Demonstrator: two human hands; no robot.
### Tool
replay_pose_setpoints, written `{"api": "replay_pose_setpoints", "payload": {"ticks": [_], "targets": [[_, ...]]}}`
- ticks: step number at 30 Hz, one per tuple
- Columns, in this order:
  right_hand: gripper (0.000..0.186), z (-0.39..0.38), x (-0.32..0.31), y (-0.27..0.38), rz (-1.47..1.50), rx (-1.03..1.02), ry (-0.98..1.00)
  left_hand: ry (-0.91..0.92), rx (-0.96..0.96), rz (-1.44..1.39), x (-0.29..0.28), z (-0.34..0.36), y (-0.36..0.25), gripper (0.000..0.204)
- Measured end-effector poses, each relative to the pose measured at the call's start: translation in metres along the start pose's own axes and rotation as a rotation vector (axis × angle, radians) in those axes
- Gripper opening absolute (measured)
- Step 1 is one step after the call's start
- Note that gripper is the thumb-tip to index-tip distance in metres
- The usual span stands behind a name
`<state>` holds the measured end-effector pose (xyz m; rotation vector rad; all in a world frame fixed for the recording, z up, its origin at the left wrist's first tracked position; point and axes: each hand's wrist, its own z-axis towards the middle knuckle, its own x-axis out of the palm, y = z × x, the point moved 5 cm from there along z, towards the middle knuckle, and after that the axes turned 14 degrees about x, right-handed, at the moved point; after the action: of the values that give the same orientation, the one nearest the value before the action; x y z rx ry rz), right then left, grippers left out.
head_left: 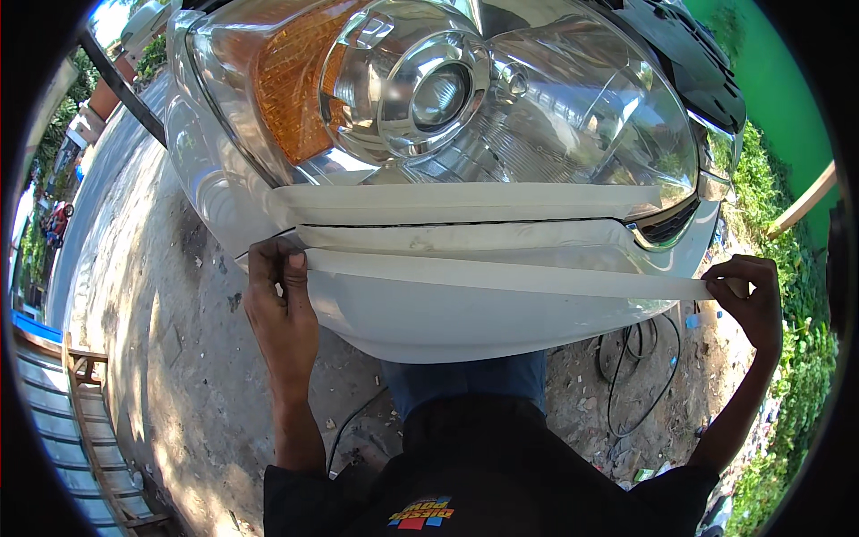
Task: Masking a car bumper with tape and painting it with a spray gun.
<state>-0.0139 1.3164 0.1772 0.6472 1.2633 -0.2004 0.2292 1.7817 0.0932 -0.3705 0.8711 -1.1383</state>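
- Left hand (pixel 280 291) pinched one end of the white strip (pixel 501 278); right hand (pixel 750 300) pinched the other, presumably for tension.
- Strip spanned bumper (pixel 429 322), below headlight (pixel 573 116), probably for alignment.

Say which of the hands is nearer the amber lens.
Left. The left hand is below the amber lens, at the pale strip's left end; the right hand is lower and far right of the lens, at the other end.
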Motion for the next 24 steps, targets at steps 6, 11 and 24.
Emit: {"api": "replay_pose_setpoints", "payload": {"ticks": [6,11,24], "targets": [[0.012,0.003,0.002,0.007,0.06,0.013,0.046,-0.017,0.028,0.064,0.006,0.005,-0.006,0.021],[0.01,0.002,-0.003,0.016,0.016,-0.123,0.056,-0.027,0.025,0.104,0.01,0.005,-0.004,0.02],[0.012,0.017,0.007,0.019,0.212,0.018,0.153,-0.112,0.056,0.196,0.005,0.002,0.013,0.024]]}}
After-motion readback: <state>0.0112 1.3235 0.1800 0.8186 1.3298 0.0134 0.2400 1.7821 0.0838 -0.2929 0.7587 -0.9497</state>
